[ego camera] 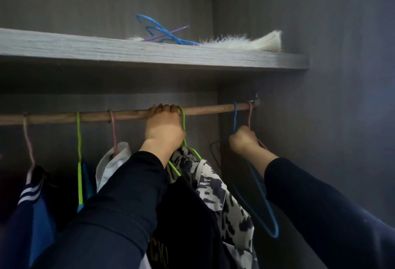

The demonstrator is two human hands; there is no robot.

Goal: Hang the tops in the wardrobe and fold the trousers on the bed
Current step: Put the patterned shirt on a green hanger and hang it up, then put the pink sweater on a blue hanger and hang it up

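Both hands are up at the brown wooden rail (203,110). My left hand (164,129) curls its fingers over the rail. The lime-green wire hanger (183,119) hooks on just right of those knuckles and carries the black-and-white patterned top (224,196), which hangs below that wrist. My right hand (243,141) closes round the neck of an empty blue wire hanger (235,117) hooked above it. A pink wire hanger (250,114) touches the far side of that fist; I cannot tell whether I grip it too. I judge the blue one should lift straight up, leaving its pink neighbour hooked.
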